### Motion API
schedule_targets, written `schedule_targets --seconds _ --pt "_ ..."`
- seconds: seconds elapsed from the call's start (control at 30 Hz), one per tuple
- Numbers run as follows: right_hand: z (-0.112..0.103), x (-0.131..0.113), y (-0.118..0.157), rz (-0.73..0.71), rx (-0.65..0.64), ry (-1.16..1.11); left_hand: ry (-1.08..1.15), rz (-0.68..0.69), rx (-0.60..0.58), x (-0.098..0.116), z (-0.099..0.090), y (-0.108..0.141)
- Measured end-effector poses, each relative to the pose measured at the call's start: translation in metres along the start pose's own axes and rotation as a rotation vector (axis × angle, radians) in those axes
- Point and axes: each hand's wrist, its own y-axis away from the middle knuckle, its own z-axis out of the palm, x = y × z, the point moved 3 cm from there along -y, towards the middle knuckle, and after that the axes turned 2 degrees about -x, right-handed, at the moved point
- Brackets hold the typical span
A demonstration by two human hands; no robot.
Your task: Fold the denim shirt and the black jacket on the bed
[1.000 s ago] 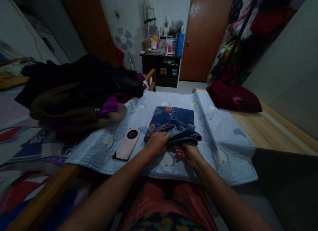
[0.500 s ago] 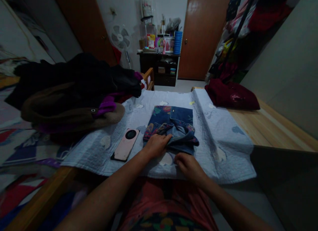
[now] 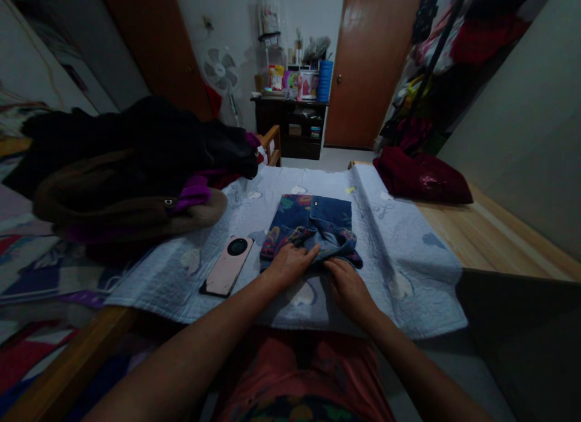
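Observation:
A blue denim garment (image 3: 333, 213) with a colourful floral print lies folded into a rough square on the quilted cloth (image 3: 299, 313). Its near part is bunched, showing the paler inner side. My left hand (image 3: 290, 264) is closed on the near edge, thumb towards the right, some fingertips hidden in the folds. Close beside it, my right hand (image 3: 347, 283) grips the same edge near its right corner, its fingers partly tucked into the fabric. To the left of the garment, a pink phone (image 3: 229, 270) with a round black camera lies face down.
A heap of dark clothes (image 3: 136, 149) with a brown fleece piece (image 3: 113, 195) rises at the left. On the wooden surface (image 3: 458, 228) at the right rests a maroon folded garment (image 3: 422, 177). A fan (image 3: 221, 71), a dark cabinet (image 3: 267, 125) and a door (image 3: 354, 65) stand behind.
My right hand has moved forward from the cloth onto the garment's near edge. The denim flap that hung towards me is now turned up into the fold. My left hand has stayed nearly in place.

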Motion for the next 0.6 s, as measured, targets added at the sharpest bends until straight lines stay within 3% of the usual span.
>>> schedule_targets --seconds 0.33,0.47,0.6 --pt "0.0 -0.006 0.0 -0.02 -0.023 0.085 -0.005 -0.039 0.084 0.004 0.004 0.006" --pt "-0.011 -0.003 -0.003 -0.02 -0.161 0.25 0.062 -0.047 0.062 -0.011 -0.001 0.008" --pt "-0.014 -0.009 -0.006 0.014 -0.319 0.43 0.068 -0.041 0.09 -0.024 -0.017 0.007"
